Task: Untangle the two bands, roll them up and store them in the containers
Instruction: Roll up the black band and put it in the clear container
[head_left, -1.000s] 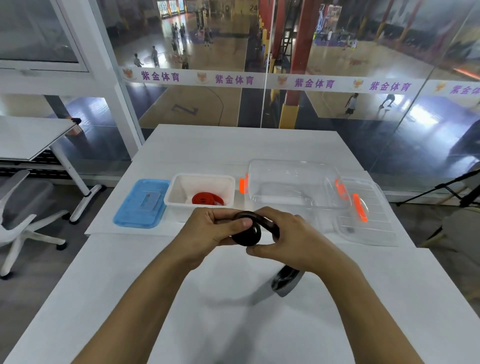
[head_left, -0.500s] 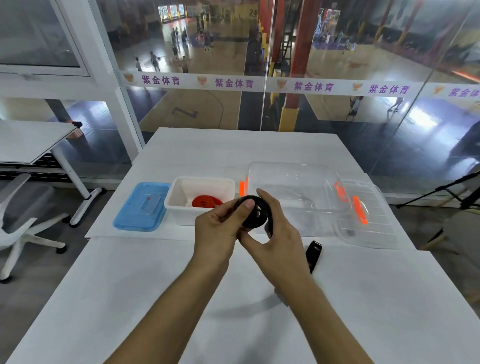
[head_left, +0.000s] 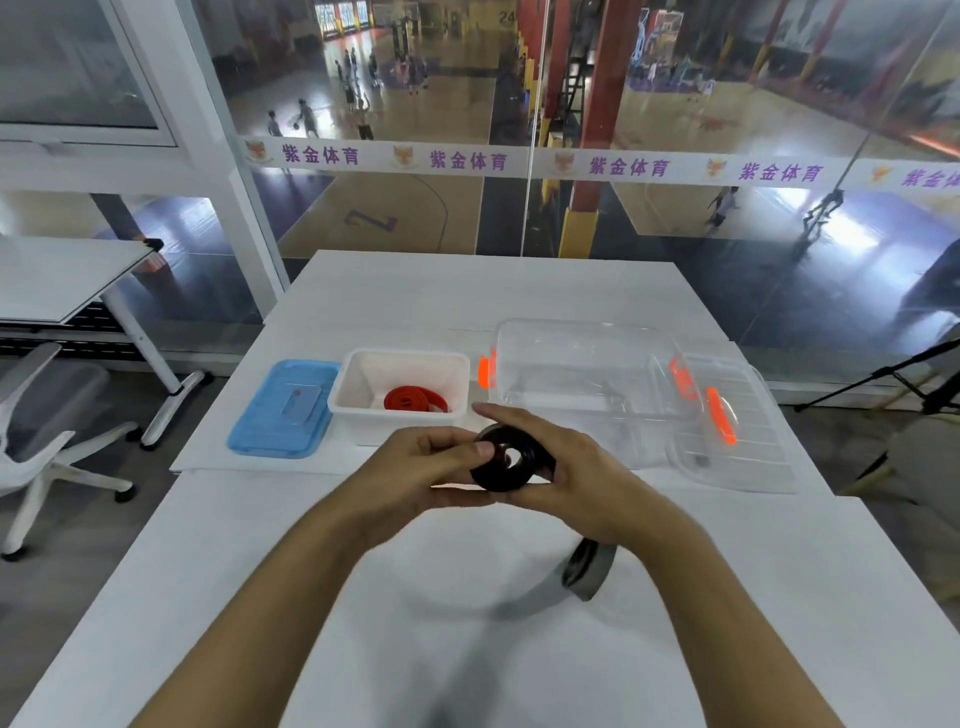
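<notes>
A black band, mostly wound into a thick coil, is held above the white table between both hands. My left hand pinches the coil's left side with thumb and fingers. My right hand cups its right side. A loose tail of the black band hangs under my right wrist down to the table. A red band lies rolled inside the small white container. The large clear container stands to its right with nothing in it.
A blue lid lies left of the white container. A clear lid with orange clips rests against the clear container's right side. A glass wall runs behind the table. A white office chair and another desk stand at the left.
Both hands dropped a little toward me with the coil and turned it. The loose tail swung from beside my right hand to under my right wrist.
</notes>
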